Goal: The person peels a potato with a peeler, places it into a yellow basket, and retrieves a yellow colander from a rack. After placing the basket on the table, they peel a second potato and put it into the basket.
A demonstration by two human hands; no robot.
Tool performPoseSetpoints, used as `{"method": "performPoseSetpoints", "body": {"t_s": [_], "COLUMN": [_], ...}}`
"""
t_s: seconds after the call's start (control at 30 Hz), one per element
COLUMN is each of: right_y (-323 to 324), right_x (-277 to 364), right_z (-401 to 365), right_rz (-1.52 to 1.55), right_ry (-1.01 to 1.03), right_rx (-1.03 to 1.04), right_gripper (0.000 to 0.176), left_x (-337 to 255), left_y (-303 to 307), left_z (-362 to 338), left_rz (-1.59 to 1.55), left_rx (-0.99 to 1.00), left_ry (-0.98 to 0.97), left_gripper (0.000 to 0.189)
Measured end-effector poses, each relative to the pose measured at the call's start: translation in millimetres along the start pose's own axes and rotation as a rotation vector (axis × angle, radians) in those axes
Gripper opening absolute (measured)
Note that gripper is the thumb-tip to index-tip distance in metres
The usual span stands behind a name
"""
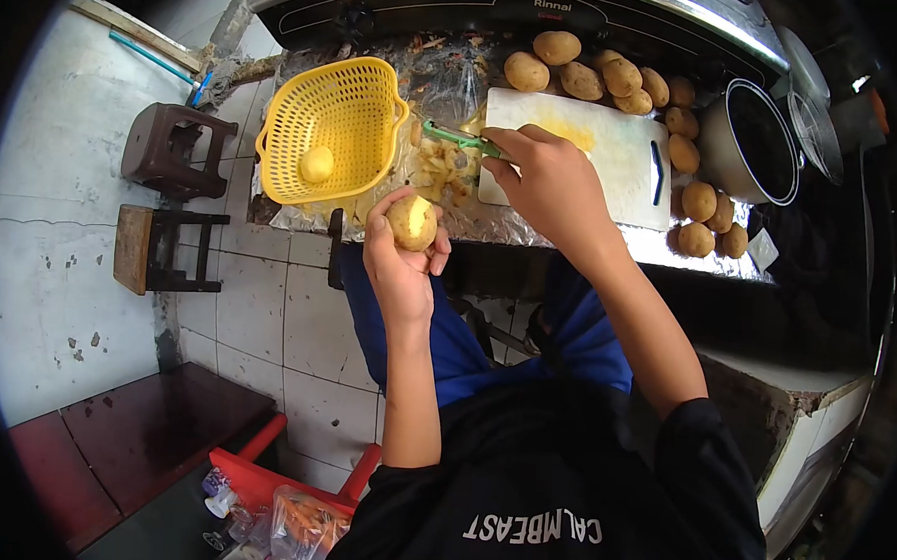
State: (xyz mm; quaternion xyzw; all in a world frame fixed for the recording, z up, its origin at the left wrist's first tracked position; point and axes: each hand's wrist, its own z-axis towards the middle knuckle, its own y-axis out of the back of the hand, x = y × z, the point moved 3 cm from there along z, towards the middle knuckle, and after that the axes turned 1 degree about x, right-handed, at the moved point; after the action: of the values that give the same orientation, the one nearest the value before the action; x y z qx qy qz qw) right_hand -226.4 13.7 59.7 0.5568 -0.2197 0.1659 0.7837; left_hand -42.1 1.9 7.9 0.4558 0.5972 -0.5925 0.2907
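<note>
My left hand (401, 263) is wrapped round a partly peeled potato (412, 224), with a pale bare strip on its upper side. A green-handled peeler (459, 136) is gripped in my right hand (545, 174), its head pointing left, apart from the potato. Peel scraps (441, 170) lie on the foil-covered surface just beyond the potato. To the left stands a yellow plastic basket (362, 76) with one peeled potato (316, 164) in it. Under and beyond my right hand is a white cutting board (624, 153) with a yellowish stain.
Several unpeeled potatoes (580, 81) sit behind and right of the board. A metal pot (745, 143) stands at the right, and a Rinnai stove (550, 19) runs along the back. Two stools (174, 148) and a dark red table (152, 427) are on the left.
</note>
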Motion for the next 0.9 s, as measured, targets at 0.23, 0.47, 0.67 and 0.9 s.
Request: {"method": "performPoseSetpoints", "body": {"t_s": [0.23,0.47,0.67,0.9], "right_y": [16,14,13,14], "right_x": [22,54,62,71], "right_z": [-29,-81,-79,-69], "right_rz": [0.353,0.252,0.217,0.222], "right_ry": [-0.135,0.037,0.068,0.042], "right_rx": [0.098,0.025,0.029,0.035], "right_gripper": [0.019,0.02,0.021,0.019], "left_x": [0,-10,-9,-13], "left_y": [-7,-24,-25,-28], "left_z": [-10,-22,-23,-30], "left_rz": [-0.156,-0.306,-0.436,-0.273], "left_rx": [0.05,-0.048,0.047,0.02], "left_ry": [-0.032,-0.073,-0.106,-0.251], "left_gripper": [0.048,0.044,0.045,0.048]}}
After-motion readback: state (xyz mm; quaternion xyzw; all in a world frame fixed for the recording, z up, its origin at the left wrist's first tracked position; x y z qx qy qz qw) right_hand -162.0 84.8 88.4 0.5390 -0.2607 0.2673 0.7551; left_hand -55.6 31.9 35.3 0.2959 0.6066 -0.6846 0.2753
